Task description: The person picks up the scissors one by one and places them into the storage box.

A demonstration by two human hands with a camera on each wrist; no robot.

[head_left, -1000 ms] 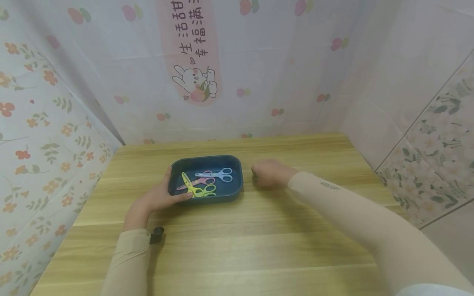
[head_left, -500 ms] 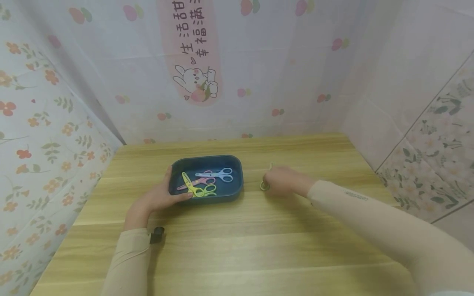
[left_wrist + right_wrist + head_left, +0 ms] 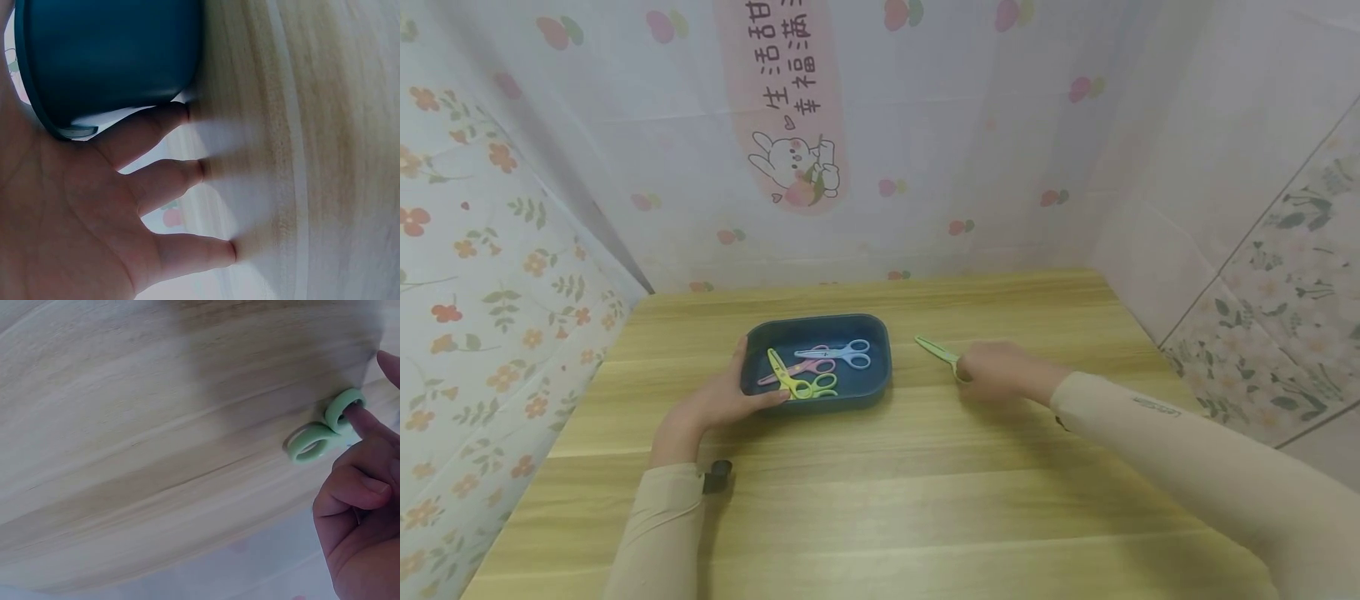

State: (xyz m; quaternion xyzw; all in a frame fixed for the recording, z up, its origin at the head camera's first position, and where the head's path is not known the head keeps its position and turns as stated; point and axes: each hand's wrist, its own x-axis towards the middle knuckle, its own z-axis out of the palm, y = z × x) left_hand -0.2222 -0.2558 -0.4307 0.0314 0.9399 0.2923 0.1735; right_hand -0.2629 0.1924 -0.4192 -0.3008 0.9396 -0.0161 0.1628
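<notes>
A dark blue tray (image 3: 880,379) holds blue scissors (image 3: 846,353), pink scissors (image 3: 808,367) and yellow scissors (image 3: 782,373); green handle parts show near its front wall. My left hand (image 3: 718,400) braces the tray's left end, thumb along the front rim. In the left wrist view, three spread fingers (image 3: 162,181) stand with their tips on the table. Right of the tray, green scissors (image 3: 936,348) lie on the table, blades toward the upper left. My right hand (image 3: 996,371) has one fingertip in a handle loop of them, other fingers bent, thumb apart.
The wooden table (image 3: 880,500) ends at a patterned curtain (image 3: 925,150) behind. Floral cloth (image 3: 527,283) hangs at the left and a pale panel (image 3: 1225,167) at the right. A dark camera part (image 3: 720,477) sits at the left wrist.
My right hand has moved right, away from the tray. The green scissors, mostly hidden in it before, now show their blades and lie on the table. Left hand and tray stay put.
</notes>
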